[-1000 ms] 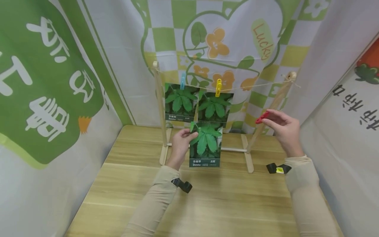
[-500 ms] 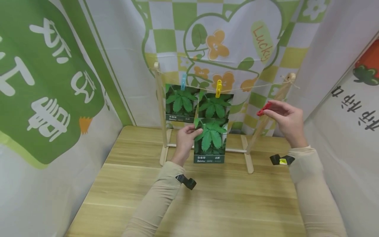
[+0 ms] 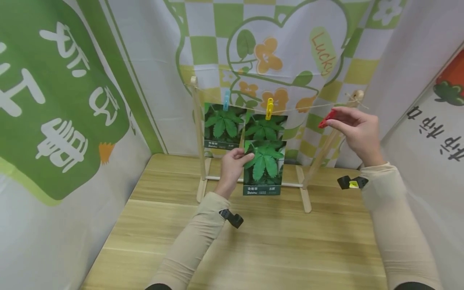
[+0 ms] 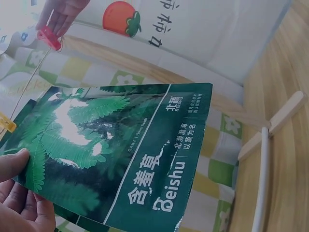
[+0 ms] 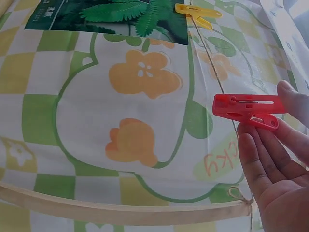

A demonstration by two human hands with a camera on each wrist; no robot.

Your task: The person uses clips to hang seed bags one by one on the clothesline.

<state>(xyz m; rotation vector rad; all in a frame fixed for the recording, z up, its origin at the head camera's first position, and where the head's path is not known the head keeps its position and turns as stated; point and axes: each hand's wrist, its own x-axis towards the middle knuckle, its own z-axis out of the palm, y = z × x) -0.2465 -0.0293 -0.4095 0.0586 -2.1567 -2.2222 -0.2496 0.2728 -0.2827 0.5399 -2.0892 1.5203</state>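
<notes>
My left hand (image 3: 232,169) pinches the left edge of a green seed packet (image 3: 264,168) with a leaf picture, thumb in front and fingers behind. This packet overlaps the lower part of a second packet (image 3: 266,125), which hangs from the string (image 3: 308,108) by a yellow clothespin (image 3: 269,108). To its left, a blue clothespin (image 3: 226,100) holds another seed packet (image 3: 224,125). My right hand (image 3: 359,131) pinches a red clothespin (image 5: 248,107) between thumb and fingers, close to the string's right part. In the left wrist view, the held packet's printed front (image 4: 101,150) faces the camera.
A wooden stand with a left post (image 3: 197,133) and right post (image 3: 322,153) carries the string. Its feet (image 3: 303,191) rest on the wooden table (image 3: 275,241). Printed cloth (image 3: 203,48) hangs behind and at both sides.
My left hand has carried the seed packet up and to the right, so it covers more of the yellow-pinned one. My right hand has risen toward the string with the red clothespin.
</notes>
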